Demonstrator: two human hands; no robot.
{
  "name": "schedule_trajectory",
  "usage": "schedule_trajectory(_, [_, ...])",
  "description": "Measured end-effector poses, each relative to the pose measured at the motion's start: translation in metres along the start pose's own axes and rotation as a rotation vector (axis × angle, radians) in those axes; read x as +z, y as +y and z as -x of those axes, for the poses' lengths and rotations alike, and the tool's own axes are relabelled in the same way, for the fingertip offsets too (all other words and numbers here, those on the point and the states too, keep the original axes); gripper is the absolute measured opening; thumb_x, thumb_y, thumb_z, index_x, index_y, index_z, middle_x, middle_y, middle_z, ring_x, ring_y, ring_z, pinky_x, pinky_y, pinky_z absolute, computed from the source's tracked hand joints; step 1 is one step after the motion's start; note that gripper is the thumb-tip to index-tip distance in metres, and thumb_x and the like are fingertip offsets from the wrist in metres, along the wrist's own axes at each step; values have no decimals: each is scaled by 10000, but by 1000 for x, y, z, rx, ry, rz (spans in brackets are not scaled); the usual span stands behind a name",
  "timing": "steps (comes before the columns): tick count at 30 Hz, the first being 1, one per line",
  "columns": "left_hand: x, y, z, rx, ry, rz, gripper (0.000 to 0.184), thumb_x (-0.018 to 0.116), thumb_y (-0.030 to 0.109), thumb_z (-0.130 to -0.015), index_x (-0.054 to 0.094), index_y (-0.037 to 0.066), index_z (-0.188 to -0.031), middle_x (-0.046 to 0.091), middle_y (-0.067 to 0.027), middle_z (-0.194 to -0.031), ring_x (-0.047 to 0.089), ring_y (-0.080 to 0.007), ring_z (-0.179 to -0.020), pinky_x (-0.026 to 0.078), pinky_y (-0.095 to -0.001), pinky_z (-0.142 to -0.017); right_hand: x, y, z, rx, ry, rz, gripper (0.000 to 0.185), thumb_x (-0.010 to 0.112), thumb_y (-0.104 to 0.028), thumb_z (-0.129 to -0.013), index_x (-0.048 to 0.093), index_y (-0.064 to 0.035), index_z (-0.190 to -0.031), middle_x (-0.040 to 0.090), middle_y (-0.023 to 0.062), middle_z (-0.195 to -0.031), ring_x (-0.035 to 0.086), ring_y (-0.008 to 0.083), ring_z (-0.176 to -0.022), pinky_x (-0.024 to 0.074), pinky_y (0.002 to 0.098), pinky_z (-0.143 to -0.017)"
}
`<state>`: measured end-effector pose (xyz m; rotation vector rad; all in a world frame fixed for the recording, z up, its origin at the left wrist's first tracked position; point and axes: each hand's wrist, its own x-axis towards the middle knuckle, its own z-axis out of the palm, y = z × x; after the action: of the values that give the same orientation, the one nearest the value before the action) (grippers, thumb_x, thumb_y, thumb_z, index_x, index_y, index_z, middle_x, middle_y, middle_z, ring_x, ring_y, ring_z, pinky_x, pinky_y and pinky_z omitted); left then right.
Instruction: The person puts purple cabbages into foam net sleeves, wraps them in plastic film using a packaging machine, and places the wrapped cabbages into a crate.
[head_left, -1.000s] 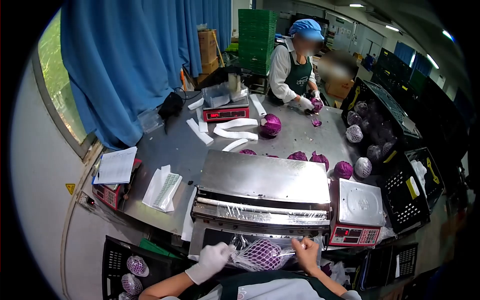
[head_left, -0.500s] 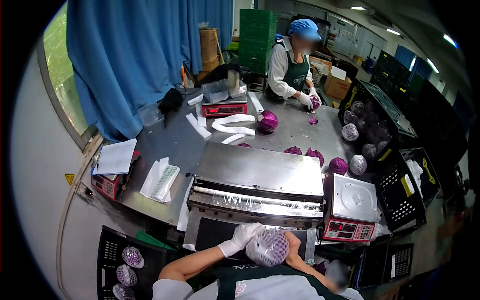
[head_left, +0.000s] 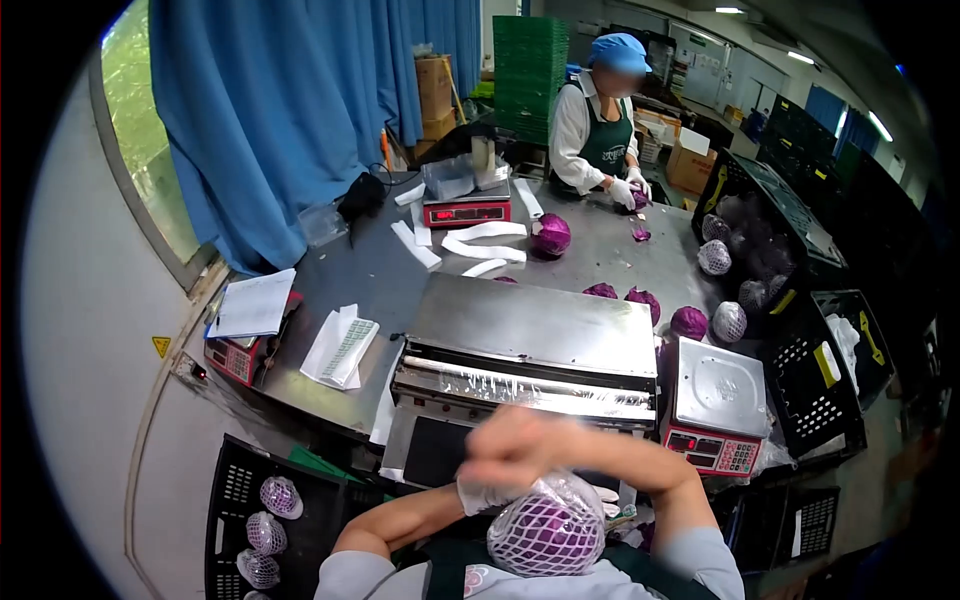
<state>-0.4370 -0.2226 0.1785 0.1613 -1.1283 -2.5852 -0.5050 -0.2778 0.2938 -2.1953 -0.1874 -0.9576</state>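
Note:
A purple cabbage point(head_left: 548, 528) in a white foam net sits close against my apron, with a shiny film-like gloss on top. My left hand point(head_left: 488, 494), in a white glove, grips the net at its upper left; part of that hand is hidden. My bare right hand point(head_left: 520, 445) crosses in front, over the left hand, and motion smears its fingers. Just beyond both hands is the film-wrapping machine point(head_left: 530, 325), with a roll of clear film point(head_left: 530, 388) along its front.
Netted cabbages lie in a black crate point(head_left: 232, 500) at lower left. Red scales point(head_left: 715, 455) stand right of the machine. Several bare cabbages point(head_left: 551, 236) and foam strips point(head_left: 485, 230) lie on the steel table point(head_left: 340, 275). Across it, a co-worker point(head_left: 605, 130) handles a cabbage.
My right hand has swung from the cabbage's right side up and across to my left hand. The cabbage is slightly lower and nearer to me. The view has shifted a little.

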Motion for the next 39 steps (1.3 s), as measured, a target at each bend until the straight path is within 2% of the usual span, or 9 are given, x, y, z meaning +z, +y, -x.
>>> schedule_trajectory(6, [-20,-63,25,71,479,-126,369,415,217,-926,511,11,-1217,591,-102,-1121,552,-191,-1058,424,-325,-921,45,14,58,422,-388,-831,217,624,-187,-793,572,16,-737,623,129,-780,617,233,-867,442,336,-581])
schedule_trajectory(10, [-39,-91,41,296,793,-8,336,426,234,-915,556,39,-1156,591,-96,-1116,562,-178,-1034,446,-348,-886,34,9,159,571,0,-1555,411,497,-357,-833,628,19,-931,609,188,-1039,463,389,-1160,399,477,-930])
schedule_trajectory(14, [-11,-50,91,200,967,115,386,444,324,-933,523,31,-1172,571,-99,-1155,578,-192,-1017,467,-317,-859,62,-10,267,726,920,-1579,585,387,-533,-873,559,-29,-1115,555,200,-1098,447,396,-1143,331,553,-963])
schedule_trajectory(15, [-5,-49,97,199,924,79,447,454,374,-922,489,35,-1212,536,-110,-1198,563,-202,-1040,467,-321,-855,59,2,268,833,817,-1654,585,387,-533,-873,559,-29,-1115,555,200,-1098,447,396,-1143,331,553,-963])
schedule_trajectory(20, [19,-60,104,174,722,-85,825,551,548,-822,218,55,-1393,335,-149,-1358,361,-277,-1242,407,-384,-937,68,18,192,1393,1065,-1238,548,334,-525,-907,544,-36,-1037,551,155,-1107,557,313,-1009,466,495,-870])
schedule_trajectory(22, [-2,-86,88,542,734,-70,834,625,513,-782,247,79,-1386,375,-142,-1332,359,-259,-1238,405,-393,-955,88,32,148,1238,1101,-992,591,316,-534,-906,401,-70,-1261,493,155,-1195,533,328,-1057,440,490,-927])
schedule_trajectory(28, [28,-66,199,966,980,140,692,663,319,-691,433,17,-1269,545,-122,-1183,518,-255,-1084,403,-392,-967,140,71,51,690,359,-439,571,283,-429,-959,426,30,-1268,496,158,-1257,460,266,-1168,333,387,-1012])
schedule_trajectory(34, [29,-107,356,1374,1619,-46,632,670,256,-703,446,-13,-1229,563,-114,-1131,540,-213,-1041,406,-341,-948,153,62,34,922,283,-377,256,605,-130,-859,588,23,-1064,617,126,-1039,608,164,-857,489,267,-723])
schedule_trajectory(39, [-33,-166,434,968,2203,-189,634,739,147,-693,434,4,-1230,562,-92,-1114,521,-175,-1052,408,-321,-915,157,58,60,1144,221,-410,173,617,-115,-853,635,26,-952,644,76,-801,589,106,-690,470,225,-628])
